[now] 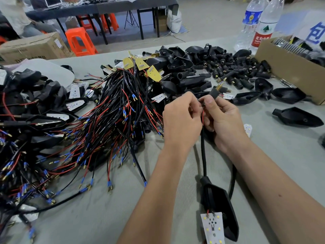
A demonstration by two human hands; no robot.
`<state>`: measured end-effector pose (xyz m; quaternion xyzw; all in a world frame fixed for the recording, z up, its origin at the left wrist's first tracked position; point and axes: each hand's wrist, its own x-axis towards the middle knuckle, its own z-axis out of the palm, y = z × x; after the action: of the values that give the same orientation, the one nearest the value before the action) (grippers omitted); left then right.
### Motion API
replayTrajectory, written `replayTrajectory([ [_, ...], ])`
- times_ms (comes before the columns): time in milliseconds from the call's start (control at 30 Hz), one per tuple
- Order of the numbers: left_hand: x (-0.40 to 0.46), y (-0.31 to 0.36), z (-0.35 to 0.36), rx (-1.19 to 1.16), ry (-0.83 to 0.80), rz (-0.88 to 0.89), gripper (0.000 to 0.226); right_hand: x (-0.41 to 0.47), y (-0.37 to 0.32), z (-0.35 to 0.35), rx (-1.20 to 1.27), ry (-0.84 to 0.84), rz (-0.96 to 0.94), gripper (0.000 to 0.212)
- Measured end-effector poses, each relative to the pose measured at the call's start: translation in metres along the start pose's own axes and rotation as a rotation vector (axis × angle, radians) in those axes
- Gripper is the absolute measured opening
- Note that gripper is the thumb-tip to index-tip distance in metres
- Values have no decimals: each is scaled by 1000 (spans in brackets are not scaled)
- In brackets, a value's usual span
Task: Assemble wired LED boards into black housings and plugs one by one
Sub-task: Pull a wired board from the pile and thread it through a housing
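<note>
My right hand (222,118) grips a black plug (214,92) with a brass threaded tip, held above the grey table. My left hand (181,118) pinches thin wire ends right at the plug's lower end; a red wire (203,117) shows between the two hands. From there a black cable (204,155) runs down into a black housing (219,208) lying near the table's front. A white LED board (212,228) with small yellow LEDs sticks out of the housing's open end.
A big tangle of wired LED boards (105,124) covers the table's left and middle. Empty black housings (175,67) and plugs (233,67) are piled behind my hands. A cardboard box (290,69) and two water bottles (255,23) stand at the back right. Loose housings (297,117) lie on the right.
</note>
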<state>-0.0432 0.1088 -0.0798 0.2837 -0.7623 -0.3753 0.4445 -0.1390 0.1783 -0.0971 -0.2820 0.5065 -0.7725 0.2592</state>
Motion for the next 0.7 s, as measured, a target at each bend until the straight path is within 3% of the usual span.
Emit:
replayTrajectory([
  [200,-1,-5,-1,-365,29,-344,25,1,3,1,-26,6,-28,20],
  [333,2,-8,-9,-469,-67,-436,27,2,6,-1,-30,30,-13,34],
  [433,2,-3,-10,-563,-115,-415,24,2,8,-2,-105,29,-27,39],
  [600,7,1,-14,-375,-44,-173,10,-1,4,4,-202,-34,-128,14],
  [700,8,5,-21,-411,-101,-116,6,-4,3,9,-321,-85,-210,10],
])
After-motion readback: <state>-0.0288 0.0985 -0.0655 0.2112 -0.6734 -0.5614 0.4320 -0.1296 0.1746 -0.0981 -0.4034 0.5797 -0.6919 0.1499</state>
